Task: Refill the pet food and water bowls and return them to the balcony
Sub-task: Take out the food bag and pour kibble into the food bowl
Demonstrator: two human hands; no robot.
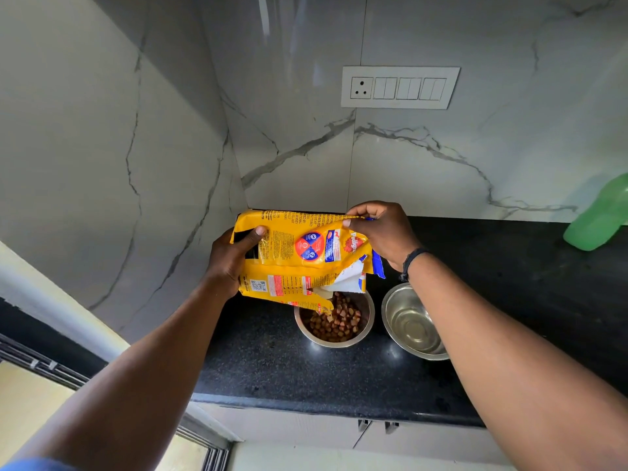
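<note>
A yellow pet food bag (299, 253) is held tilted over the black counter, its torn mouth pointing down. My left hand (231, 260) grips the bag's left side. My right hand (380, 229) pinches its upper right corner. Below the mouth stands a steel bowl (368, 321) with brown kibble (336, 322) in it. Just to the right sits a second steel bowl (413, 321) holding clear water; my right forearm covers part of its rim.
The black granite counter (272, 362) ends in a front edge above white cabinet doors. Marble walls close the corner at the back and left. A green plastic bottle (601, 219) lies at the far right. A switch panel (399, 87) is on the back wall.
</note>
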